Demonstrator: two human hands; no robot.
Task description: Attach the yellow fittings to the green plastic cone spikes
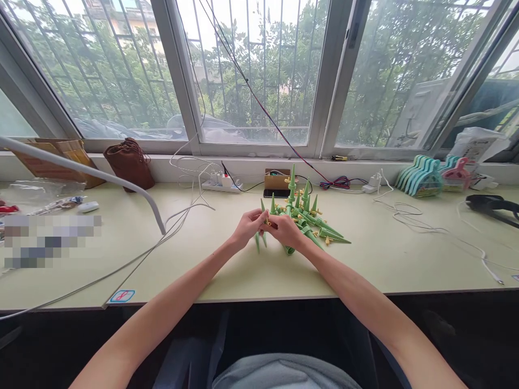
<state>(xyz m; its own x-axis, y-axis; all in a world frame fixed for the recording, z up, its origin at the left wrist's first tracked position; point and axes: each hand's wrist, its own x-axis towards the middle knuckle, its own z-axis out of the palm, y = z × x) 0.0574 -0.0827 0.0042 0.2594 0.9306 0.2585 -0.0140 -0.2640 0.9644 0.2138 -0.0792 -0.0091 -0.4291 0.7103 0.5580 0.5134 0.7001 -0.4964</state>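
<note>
Left hand and right hand grasp a small yellow plastic fitting between fingertips, above the pale-yellow tabletop, beside green conical plastic spikes. Steady, light fingertip pressure likely suits so small a part.

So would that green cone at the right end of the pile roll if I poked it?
The green cone might roll, since its sides look round, probably curving because it narrows to a point. The yellow piece close by it could get in the way. It would likely feel stiff, as it looks like plastic and lies straight.
</note>
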